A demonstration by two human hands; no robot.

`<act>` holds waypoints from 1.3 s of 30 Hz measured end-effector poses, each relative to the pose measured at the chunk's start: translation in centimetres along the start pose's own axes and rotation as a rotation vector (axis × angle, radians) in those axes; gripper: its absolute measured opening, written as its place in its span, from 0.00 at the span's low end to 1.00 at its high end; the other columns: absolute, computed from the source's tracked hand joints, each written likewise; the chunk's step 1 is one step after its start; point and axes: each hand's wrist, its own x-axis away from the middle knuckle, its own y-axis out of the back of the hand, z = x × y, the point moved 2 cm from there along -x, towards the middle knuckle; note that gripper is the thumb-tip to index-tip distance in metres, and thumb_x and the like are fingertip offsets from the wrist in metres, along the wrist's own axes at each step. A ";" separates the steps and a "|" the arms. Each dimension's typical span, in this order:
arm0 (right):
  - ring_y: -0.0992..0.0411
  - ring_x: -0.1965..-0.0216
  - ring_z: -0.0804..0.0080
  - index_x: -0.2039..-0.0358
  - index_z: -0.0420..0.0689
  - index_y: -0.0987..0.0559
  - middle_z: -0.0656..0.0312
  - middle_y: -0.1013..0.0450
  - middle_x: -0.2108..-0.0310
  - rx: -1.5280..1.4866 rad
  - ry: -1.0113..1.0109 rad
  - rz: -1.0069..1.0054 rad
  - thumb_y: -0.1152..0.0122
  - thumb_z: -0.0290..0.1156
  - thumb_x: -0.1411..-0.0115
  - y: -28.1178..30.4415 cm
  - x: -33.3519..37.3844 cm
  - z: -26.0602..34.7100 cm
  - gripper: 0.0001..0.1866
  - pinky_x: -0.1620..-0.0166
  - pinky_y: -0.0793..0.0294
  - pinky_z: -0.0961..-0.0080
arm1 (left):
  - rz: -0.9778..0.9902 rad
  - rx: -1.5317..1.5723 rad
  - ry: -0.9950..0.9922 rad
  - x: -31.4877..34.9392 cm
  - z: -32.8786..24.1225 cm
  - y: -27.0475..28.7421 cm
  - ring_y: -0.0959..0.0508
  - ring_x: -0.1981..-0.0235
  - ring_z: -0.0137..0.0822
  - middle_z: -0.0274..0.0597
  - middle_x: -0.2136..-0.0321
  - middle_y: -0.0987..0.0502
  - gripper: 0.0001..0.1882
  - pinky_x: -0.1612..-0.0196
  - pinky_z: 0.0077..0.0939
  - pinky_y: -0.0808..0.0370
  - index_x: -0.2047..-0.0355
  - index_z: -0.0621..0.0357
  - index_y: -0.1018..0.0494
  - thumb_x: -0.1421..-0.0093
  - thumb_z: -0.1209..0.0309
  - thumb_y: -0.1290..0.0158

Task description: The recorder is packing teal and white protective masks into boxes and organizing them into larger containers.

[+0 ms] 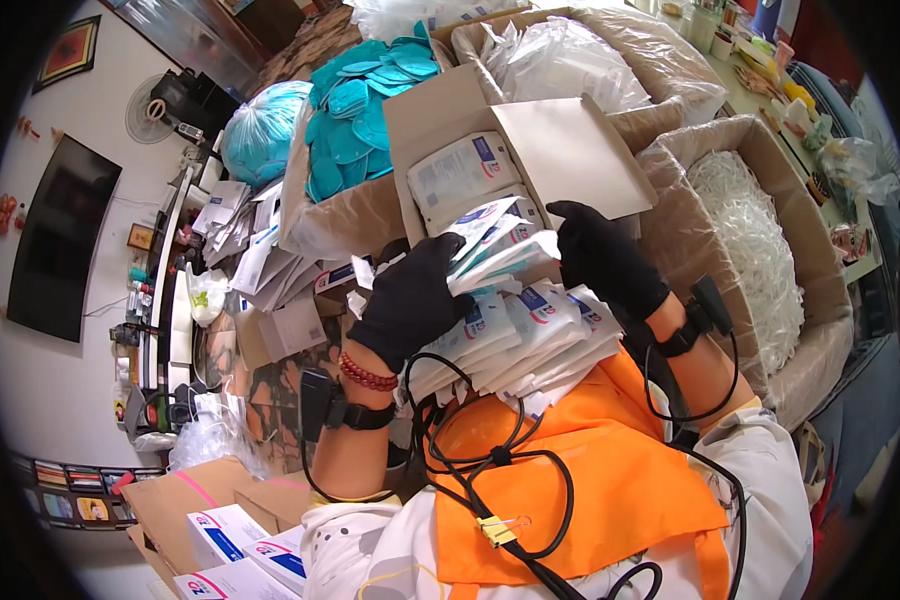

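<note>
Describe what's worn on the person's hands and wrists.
Both the left hand and right hand wear black gloves. Each wrist carries a black strapped device with black cables; the left also has a red bead bracelet. Sleeves are white.

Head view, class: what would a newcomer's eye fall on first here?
Two black-gloved hands, left hand and right hand, grip a thick stack of white packets at the centre, above an orange apron. Behind them, a box of teal discs stands upper left, and a large box of white strands at right.
</note>
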 end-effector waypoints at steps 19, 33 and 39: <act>0.32 0.42 0.71 0.32 0.49 0.38 0.62 0.30 0.43 -0.427 0.048 -0.043 0.23 0.26 0.52 2.2 -7.7 3.2 0.47 0.47 0.26 0.72 | -0.473 0.749 0.066 -2.3 1.2 5.0 0.18 0.65 0.30 0.41 0.64 0.16 0.19 0.60 0.28 0.20 0.56 0.66 0.22 0.47 0.73 0.34; 0.43 0.33 0.58 0.30 0.47 0.45 0.55 0.43 0.33 0.050 0.229 -0.235 0.13 0.37 0.67 -1.0 -12.8 -1.7 0.66 0.34 0.37 0.64 | -0.331 1.238 0.214 -6.2 11.6 -3.9 0.20 0.58 0.31 0.38 0.59 0.19 0.28 0.53 0.30 0.23 0.48 0.61 0.26 0.51 0.77 0.34; 0.36 0.37 0.61 0.33 0.45 0.40 0.54 0.36 0.38 0.013 0.254 -0.025 0.15 0.31 0.63 -2.5 -11.5 0.4 0.57 0.36 0.35 0.66 | -0.242 1.223 0.210 -6.0 11.2 -4.2 0.23 0.52 0.34 0.41 0.52 0.22 0.37 0.48 0.31 0.24 0.42 0.61 0.32 0.54 0.77 0.31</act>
